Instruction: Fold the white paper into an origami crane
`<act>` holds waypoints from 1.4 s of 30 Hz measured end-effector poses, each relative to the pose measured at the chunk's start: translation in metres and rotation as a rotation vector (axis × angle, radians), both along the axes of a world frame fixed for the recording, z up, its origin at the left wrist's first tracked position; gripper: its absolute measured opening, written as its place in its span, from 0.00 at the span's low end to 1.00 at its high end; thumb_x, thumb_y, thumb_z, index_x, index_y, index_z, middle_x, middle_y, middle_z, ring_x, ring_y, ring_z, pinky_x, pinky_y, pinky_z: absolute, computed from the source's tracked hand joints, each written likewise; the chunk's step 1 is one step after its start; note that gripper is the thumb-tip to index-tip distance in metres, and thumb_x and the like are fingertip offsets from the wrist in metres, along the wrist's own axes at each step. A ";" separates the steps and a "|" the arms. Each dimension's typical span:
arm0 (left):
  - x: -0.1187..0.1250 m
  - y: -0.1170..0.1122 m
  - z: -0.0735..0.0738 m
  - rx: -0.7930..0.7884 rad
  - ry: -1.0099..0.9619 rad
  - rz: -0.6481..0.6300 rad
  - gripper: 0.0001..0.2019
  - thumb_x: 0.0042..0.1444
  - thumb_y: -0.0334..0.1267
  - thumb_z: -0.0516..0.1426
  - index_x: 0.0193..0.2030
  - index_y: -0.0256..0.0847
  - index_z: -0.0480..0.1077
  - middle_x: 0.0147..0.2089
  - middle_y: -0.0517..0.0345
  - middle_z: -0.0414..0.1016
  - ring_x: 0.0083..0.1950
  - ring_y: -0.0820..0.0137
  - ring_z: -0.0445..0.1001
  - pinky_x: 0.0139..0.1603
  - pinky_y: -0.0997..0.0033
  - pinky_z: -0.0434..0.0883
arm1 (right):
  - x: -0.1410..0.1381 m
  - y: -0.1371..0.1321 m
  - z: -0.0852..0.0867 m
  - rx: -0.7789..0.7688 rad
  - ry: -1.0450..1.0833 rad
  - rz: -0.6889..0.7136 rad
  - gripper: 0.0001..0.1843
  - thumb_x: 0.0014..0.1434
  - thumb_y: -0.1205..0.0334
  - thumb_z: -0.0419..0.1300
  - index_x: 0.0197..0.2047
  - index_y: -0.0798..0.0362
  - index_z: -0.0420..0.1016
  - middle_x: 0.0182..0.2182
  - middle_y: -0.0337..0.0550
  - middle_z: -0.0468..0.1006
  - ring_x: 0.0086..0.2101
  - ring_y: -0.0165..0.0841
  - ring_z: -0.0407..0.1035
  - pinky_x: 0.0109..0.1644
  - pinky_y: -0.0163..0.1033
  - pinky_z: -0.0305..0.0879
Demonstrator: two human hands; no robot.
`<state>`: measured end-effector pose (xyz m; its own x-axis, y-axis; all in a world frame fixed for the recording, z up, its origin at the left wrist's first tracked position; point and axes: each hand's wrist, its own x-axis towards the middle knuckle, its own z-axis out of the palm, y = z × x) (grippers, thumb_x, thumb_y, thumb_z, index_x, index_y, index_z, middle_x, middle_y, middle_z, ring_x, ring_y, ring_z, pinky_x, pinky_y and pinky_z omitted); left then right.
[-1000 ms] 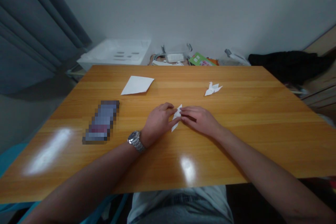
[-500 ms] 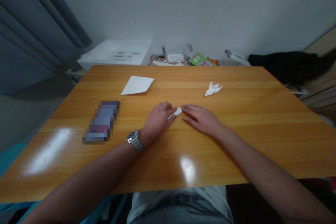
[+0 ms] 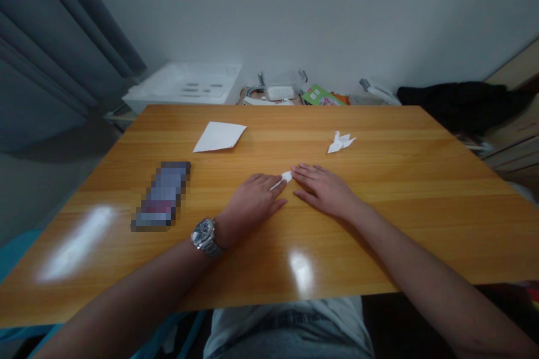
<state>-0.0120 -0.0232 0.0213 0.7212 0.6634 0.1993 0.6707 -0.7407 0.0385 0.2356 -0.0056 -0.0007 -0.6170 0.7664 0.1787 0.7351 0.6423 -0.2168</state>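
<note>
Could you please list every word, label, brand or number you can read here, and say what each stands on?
Nothing here can be read.
Green booklet behind the table: printed patches, too small to read.
Wristwatch dial: too small to read.
Flat object near the white sheet: blurred out, unreadable.
White sheet, paper crane, folded paper between left hand and right hand: blank.

both hands [image 3: 290, 197] flat, pressing folded paper [image 3: 283, 179], wooden table [image 3: 379, 224]

Folded paper [image 3: 287, 177]: mostly covered by left hand [image 3: 252, 202] and right hand [image 3: 326, 190]. Pixelated block [image 3: 161, 195] on tabletop [image 3: 400, 179]: unidentifiable. Forearms [image 3: 126, 303]: cut by lower edge.
</note>
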 end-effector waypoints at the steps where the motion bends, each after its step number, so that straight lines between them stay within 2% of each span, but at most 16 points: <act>1: 0.000 -0.001 0.000 -0.004 0.007 -0.002 0.20 0.70 0.44 0.54 0.63 0.35 0.68 0.61 0.45 0.75 0.58 0.58 0.74 0.62 0.56 0.67 | 0.000 0.000 0.000 -0.003 0.002 0.000 0.29 0.71 0.49 0.53 0.70 0.52 0.65 0.68 0.52 0.66 0.67 0.47 0.60 0.70 0.60 0.58; 7: -0.002 -0.004 0.002 -0.035 0.031 0.017 0.23 0.69 0.44 0.55 0.66 0.37 0.65 0.65 0.46 0.71 0.62 0.57 0.71 0.65 0.54 0.63 | -0.001 0.000 -0.001 -0.009 0.008 -0.011 0.30 0.71 0.49 0.53 0.70 0.53 0.65 0.67 0.52 0.67 0.68 0.46 0.60 0.71 0.58 0.57; 15: -0.003 -0.004 0.004 -0.040 0.050 0.016 0.23 0.68 0.43 0.56 0.67 0.37 0.65 0.67 0.46 0.70 0.64 0.57 0.70 0.64 0.56 0.63 | -0.001 0.001 -0.002 -0.005 -0.006 -0.015 0.30 0.72 0.49 0.52 0.70 0.55 0.65 0.68 0.52 0.66 0.67 0.46 0.60 0.71 0.58 0.58; 20: -0.006 -0.004 0.003 -0.033 0.066 0.011 0.23 0.69 0.43 0.55 0.68 0.39 0.64 0.68 0.46 0.69 0.66 0.56 0.69 0.67 0.52 0.61 | -0.001 0.002 -0.002 -0.005 0.008 -0.022 0.28 0.71 0.50 0.53 0.69 0.52 0.66 0.67 0.51 0.67 0.67 0.46 0.61 0.70 0.58 0.59; 28: -0.009 -0.005 -0.003 -0.043 0.042 0.030 0.25 0.69 0.44 0.55 0.70 0.43 0.62 0.70 0.48 0.67 0.69 0.54 0.66 0.72 0.47 0.56 | -0.010 -0.004 0.003 0.001 0.023 -0.054 0.30 0.71 0.46 0.52 0.69 0.54 0.67 0.66 0.53 0.70 0.66 0.47 0.63 0.70 0.58 0.59; 30: -0.009 -0.005 -0.004 -0.040 0.030 0.032 0.25 0.69 0.45 0.55 0.70 0.44 0.62 0.70 0.48 0.67 0.69 0.54 0.66 0.72 0.47 0.55 | -0.014 -0.006 0.005 0.021 0.023 -0.043 0.31 0.72 0.45 0.50 0.71 0.54 0.63 0.68 0.53 0.67 0.68 0.46 0.58 0.72 0.59 0.55; 34: -0.009 -0.004 -0.005 -0.049 0.028 0.027 0.26 0.70 0.46 0.53 0.72 0.43 0.60 0.70 0.47 0.67 0.70 0.55 0.65 0.73 0.46 0.54 | -0.020 -0.011 0.004 0.000 -0.006 0.021 0.33 0.74 0.46 0.46 0.75 0.52 0.53 0.73 0.49 0.55 0.72 0.42 0.47 0.75 0.58 0.46; 38: -0.011 -0.003 -0.005 -0.067 0.035 0.020 0.25 0.71 0.45 0.51 0.71 0.43 0.61 0.70 0.47 0.66 0.70 0.56 0.65 0.73 0.46 0.54 | -0.020 -0.012 0.000 -0.080 -0.030 0.056 0.34 0.74 0.46 0.44 0.76 0.55 0.49 0.74 0.52 0.52 0.72 0.41 0.48 0.75 0.56 0.46; 42: -0.015 0.000 -0.008 -0.093 0.030 -0.007 0.27 0.71 0.47 0.50 0.73 0.42 0.58 0.71 0.47 0.65 0.71 0.59 0.64 0.75 0.48 0.50 | -0.018 -0.012 -0.003 -0.095 -0.013 0.061 0.34 0.74 0.47 0.44 0.77 0.53 0.48 0.74 0.52 0.51 0.72 0.40 0.48 0.75 0.55 0.47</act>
<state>-0.0274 -0.0236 0.0129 0.7303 0.6733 0.1156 0.6677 -0.7393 0.0876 0.2180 -0.0176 -0.0041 -0.6646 0.7406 0.0989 0.6985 0.6629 -0.2695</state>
